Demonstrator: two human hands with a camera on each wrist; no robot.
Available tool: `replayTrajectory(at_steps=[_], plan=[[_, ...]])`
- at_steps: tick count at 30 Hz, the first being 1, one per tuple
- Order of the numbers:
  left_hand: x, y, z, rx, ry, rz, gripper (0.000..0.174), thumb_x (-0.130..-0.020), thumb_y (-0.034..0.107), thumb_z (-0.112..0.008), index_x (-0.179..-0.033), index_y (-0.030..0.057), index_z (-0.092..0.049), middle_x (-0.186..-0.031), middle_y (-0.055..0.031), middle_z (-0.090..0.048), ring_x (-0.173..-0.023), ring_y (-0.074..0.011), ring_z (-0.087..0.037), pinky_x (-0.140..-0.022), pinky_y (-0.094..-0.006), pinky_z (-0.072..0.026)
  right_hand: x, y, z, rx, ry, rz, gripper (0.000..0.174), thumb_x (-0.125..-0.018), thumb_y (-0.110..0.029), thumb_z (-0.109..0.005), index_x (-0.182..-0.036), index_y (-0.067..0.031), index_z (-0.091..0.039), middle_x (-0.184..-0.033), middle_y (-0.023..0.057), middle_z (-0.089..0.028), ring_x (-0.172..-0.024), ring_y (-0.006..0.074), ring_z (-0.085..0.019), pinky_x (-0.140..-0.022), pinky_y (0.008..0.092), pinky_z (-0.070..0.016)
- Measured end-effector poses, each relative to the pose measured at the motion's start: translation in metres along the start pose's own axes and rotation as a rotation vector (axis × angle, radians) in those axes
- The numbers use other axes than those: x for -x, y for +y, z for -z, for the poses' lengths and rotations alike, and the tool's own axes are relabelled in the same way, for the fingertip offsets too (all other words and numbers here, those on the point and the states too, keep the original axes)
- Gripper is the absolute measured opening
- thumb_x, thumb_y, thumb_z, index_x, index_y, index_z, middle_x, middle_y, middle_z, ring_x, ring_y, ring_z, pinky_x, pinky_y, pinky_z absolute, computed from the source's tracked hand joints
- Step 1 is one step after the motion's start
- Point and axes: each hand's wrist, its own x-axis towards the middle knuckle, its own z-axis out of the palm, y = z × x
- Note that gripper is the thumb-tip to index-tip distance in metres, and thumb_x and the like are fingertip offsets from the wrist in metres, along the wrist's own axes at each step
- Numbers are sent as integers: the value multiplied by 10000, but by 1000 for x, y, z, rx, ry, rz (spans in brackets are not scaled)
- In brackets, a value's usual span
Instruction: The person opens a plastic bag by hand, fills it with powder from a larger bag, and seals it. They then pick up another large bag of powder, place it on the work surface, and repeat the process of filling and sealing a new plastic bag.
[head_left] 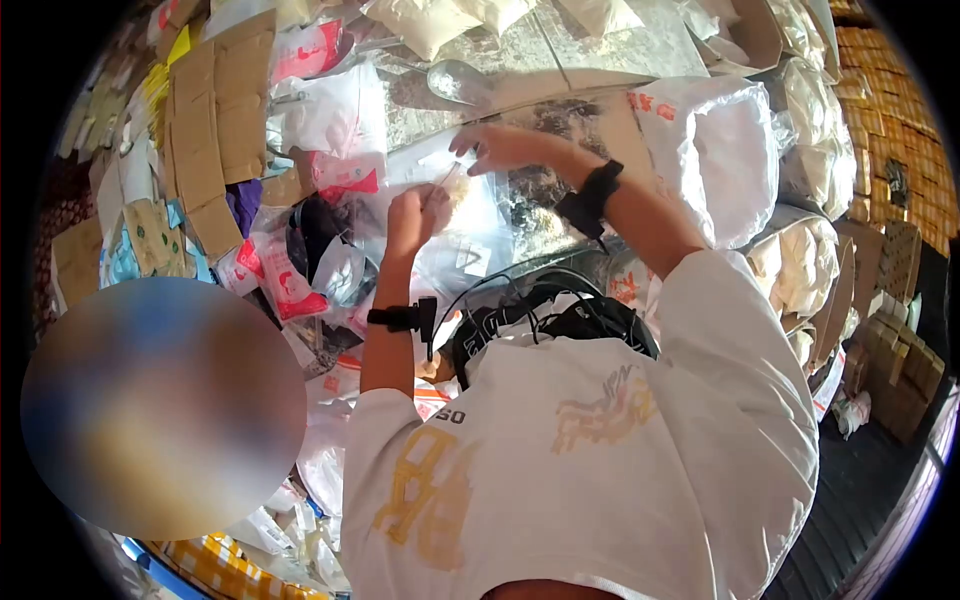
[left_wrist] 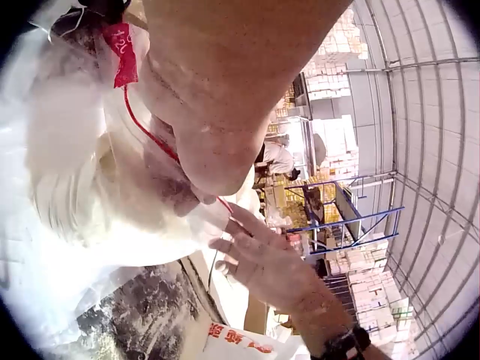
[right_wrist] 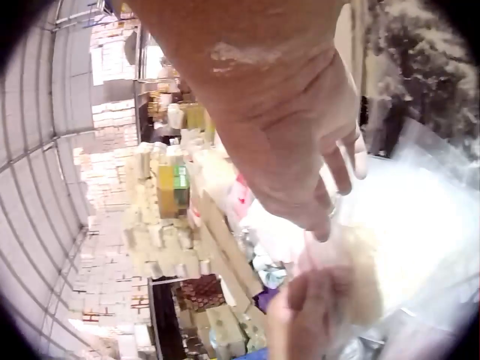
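Observation:
A clear plastic bag with pale contents (head_left: pixel 461 198) (left_wrist: pixel 82 187) (right_wrist: pixel 375 270) lies on the work surface. My left hand (head_left: pixel 418 215) (left_wrist: pixel 217 112) (right_wrist: pixel 307 311) pinches its gathered top, with the thumb pressed against curled fingers. A thin red cord (left_wrist: pixel 146 133) runs from a red tag (left_wrist: pixel 122 56) past that hand. Just beyond the bag's top, my right hand (head_left: pixel 505 150) (left_wrist: pixel 277 274) (right_wrist: pixel 292 150) hovers with its fingers apart and slightly bent. Whether the right fingertips touch the cord or the plastic cannot be told.
A metal scoop (head_left: pixel 457 83) lies beyond the hands on the powder-dusted surface. To the right stands a large white sack (head_left: pixel 735 160). Flattened cardboard (head_left: pixel 218 130) and red-and-white bags (head_left: pixel 285 275) crowd the left. Filled pale bags (head_left: pixel 425 22) line the far edge.

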Motion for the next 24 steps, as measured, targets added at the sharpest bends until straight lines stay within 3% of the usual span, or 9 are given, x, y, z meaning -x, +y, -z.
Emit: replayTrajectory(at_steps=[2, 3, 6, 7, 10, 11, 14, 20, 24], plan=[[-5, -8, 0, -16, -35, -50, 204, -932, 214, -586, -942, 55, -712, -842, -173, -688, -804, -354, -673, -721, -408, -509, -8, 32, -30, -237, 47, 115, 371, -850, -212, -729, -1177, -55, -653, -1130, 68, -677, -980, 178, -624, -869, 348, -505], [-6, -1, 4, -40, -53, 8, 212, -932, 230, -602, -930, 51, -716, -801, -150, -687, -756, -328, -683, -685, -385, -510, -10, 41, -45, -324, 114, 132, 341, -865, -211, -732, -1151, -30, -683, -1065, 61, -707, -919, 142, -635, -805, 301, -515], [-12, 6, 11, 79, -141, 51, 218, -933, 244, -615, -957, 57, -725, -800, -138, -699, -733, -290, -691, -666, -369, -504, -12, 59, -75, -677, 192, -82, 266, -882, -186, -719, -1081, -10, -711, -980, 43, -719, -881, 115, -636, -795, 267, -505], [-14, -6, 5, 108, -133, 94, 225, -902, 264, -667, -957, 57, -735, -775, -130, -703, -669, -233, -682, -633, -346, -494, -15, 62, -87, -899, 263, -56, 210, -904, -174, -707, -1025, -4, -729, -918, 27, -719, -846, 98, -633, -770, 250, -500], [-19, -5, 9, 30, -180, 178, 236, -870, 282, -714, -924, 54, -744, -728, -119, -697, -610, -192, -646, -606, -331, -483, -9, 42, -93, -1022, 356, -122, 210, -927, -186, -692, -1011, 2, -732, -915, 24, -717, -821, 86, -622, -734, 241, -493], [-21, 1, 12, -10, -207, 248, 252, -868, 269, -730, -889, 18, -732, -711, -55, -692, -613, -97, -585, -603, -276, -457, -12, 43, -100, -1016, 410, -66, 211, -948, -197, -669, -991, 0, -732, -905, 27, -717, -813, 83, -622, -723, 241, -493], [-21, -14, 6, 201, -218, 345, 278, -879, 278, -725, -870, 0, -733, -713, -28, -694, -636, -75, -583, -608, -261, -452, -14, 48, -109, -1079, 445, -174, 219, -961, -202, -654, -941, 4, -728, -877, 30, -713, -791, 88, -625, -718, 245, -497], [-26, -46, 5, 239, -330, 279, 267, -931, 236, -667, -932, -29, -704, -797, -25, -698, -715, -69, -595, -667, -249, -468, -25, 51, -125, -997, 606, -104, 223, -976, -202, -631, -909, -11, -724, -809, 10, -684, -704, 81, -589, -685, 250, -491], [-25, -49, 8, 268, -326, 214, 269, -932, 244, -665, -949, -24, -692, -810, -44, -699, -729, -86, -610, -679, -263, -479, -30, 52, -124, -1033, 572, -141, 209, -980, -182, -620, -916, -8, -716, -804, -3, -674, -704, 72, -582, -672, 246, -487]])
